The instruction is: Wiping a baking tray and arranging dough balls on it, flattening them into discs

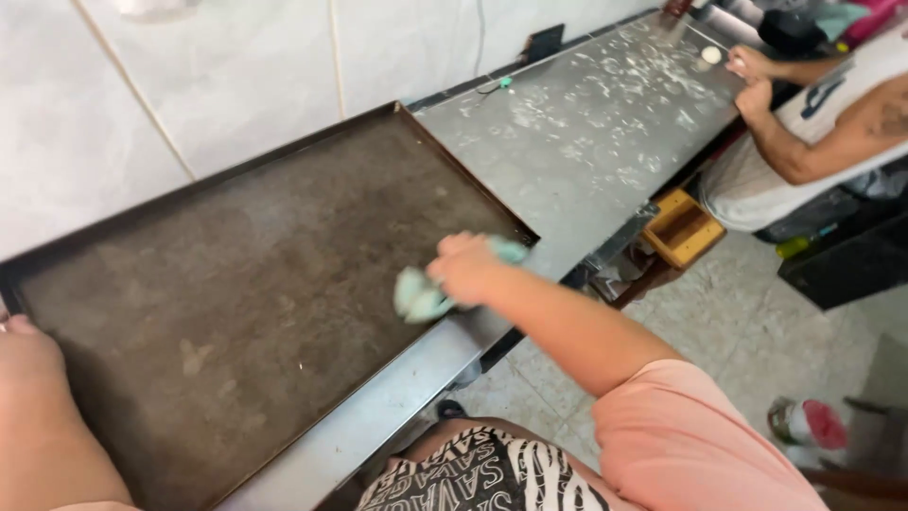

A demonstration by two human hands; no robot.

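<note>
1. Pressing a green cloth (416, 295) onto a dark tray (236, 284), right hand (463, 268) in a closed grip.
2. Resting at the tray's left edge on a steel bench (567, 142), left hand (24, 355), grip unclear.

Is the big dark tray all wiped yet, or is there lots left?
Not finished. The right hand presses a pale green cloth on the tray near its right edge, while the left hand rests at the left edge. Pale smudges show across the middle and lower part, so most of it looks left to wipe.
</note>
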